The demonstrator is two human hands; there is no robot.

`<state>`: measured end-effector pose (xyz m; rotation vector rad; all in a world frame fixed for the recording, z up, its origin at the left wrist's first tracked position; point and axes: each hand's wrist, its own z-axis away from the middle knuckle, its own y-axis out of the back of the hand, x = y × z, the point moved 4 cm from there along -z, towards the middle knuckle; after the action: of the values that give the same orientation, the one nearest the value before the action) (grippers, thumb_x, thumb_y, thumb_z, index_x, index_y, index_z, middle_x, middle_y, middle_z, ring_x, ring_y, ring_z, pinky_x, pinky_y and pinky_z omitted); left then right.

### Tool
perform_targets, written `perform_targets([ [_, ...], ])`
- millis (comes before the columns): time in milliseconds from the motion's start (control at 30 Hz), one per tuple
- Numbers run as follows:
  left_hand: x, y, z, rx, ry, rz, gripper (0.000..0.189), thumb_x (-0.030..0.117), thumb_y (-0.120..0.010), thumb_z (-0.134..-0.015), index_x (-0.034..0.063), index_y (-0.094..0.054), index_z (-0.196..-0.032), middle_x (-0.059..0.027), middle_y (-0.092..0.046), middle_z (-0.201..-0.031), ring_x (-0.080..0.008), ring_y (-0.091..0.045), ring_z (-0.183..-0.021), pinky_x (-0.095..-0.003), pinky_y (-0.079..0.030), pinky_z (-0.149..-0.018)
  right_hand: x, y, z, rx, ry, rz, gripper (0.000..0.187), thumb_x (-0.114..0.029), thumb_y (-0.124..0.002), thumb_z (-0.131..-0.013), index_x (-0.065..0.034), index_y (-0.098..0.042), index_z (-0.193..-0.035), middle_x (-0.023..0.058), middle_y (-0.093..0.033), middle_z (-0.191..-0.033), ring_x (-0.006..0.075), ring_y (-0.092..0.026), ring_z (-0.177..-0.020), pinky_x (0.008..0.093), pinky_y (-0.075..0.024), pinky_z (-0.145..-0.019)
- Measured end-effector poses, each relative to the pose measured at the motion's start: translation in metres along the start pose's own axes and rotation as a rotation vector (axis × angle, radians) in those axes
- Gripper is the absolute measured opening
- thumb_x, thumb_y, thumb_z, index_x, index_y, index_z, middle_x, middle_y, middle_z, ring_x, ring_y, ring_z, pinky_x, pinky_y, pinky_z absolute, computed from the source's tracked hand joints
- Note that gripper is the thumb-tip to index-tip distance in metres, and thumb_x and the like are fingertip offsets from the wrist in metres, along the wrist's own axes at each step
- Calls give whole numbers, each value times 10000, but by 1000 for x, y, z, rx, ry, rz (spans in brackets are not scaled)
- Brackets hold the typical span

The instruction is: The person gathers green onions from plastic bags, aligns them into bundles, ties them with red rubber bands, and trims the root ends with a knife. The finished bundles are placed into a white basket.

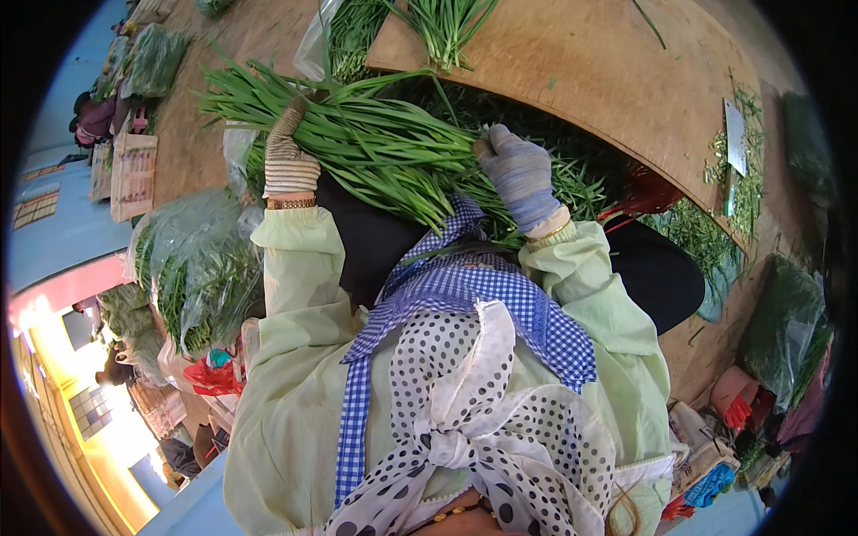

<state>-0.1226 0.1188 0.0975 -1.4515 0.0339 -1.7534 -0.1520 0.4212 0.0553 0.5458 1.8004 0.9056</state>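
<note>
A thick bunch of long, flat green leaves, apparently garlic chives (pixel 382 141), lies across my lap, its leaf tips to the left. My left hand (pixel 291 151), in a striped knit glove, grips the bunch towards those tips. At the other end my right hand (pixel 519 174), in a grey-blue glove, has its fingers curled closed around the bunch's end; what lies inside the fist is hidden. Below the bunch is a blue-and-white checked apron (pixel 469 275). More loose leaves (pixel 576 187) lie in the shadow under the board's edge.
A wooden board (pixel 603 74) curves ahead, bearing a smaller bunch of chives (pixel 449 30) and a cleaver (pixel 735 137) among cut scraps at the right. Bagged greens stand at the left (pixel 208 261) and right (pixel 781 328). Other people (pixel 97 120) sit at the far left.
</note>
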Motion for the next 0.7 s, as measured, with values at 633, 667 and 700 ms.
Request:
perform_targets([
  [633, 31, 9, -2, -427, -48, 126, 324, 287, -663, -825, 20, -627, -1006, -178, -623, -1064, -323, -617, -936, -459, -534, -829, 65, 10, -28, -223, -120, -289, 721, -501, -614, -790, -109, -405, -1359, 152, -478, -1334, 284, -433, -1252, 361, -337, -1032],
  [667, 28, 5, -3, -455, -27, 67, 337, 338, -658, -824, 37, -621, -971, -144, -630, -1028, -316, -617, -922, -458, -537, -813, 44, -9, -38, -305, -141, -609, 810, -509, -621, -791, -81, -315, -1407, 165, -389, -1406, 271, -357, -1312, 338, -294, -1063],
  [700, 28, 2, -3, -469, -59, 56, 328, 336, -656, -827, 40, -617, -965, -125, -628, -1007, -314, -617, -915, -459, -536, -806, 23, -26, -46, -358, -115, -877, 830, -467, -647, -796, -65, -278, -1420, 190, -388, -1398, 282, -358, -1308, 334, -293, -1063],
])
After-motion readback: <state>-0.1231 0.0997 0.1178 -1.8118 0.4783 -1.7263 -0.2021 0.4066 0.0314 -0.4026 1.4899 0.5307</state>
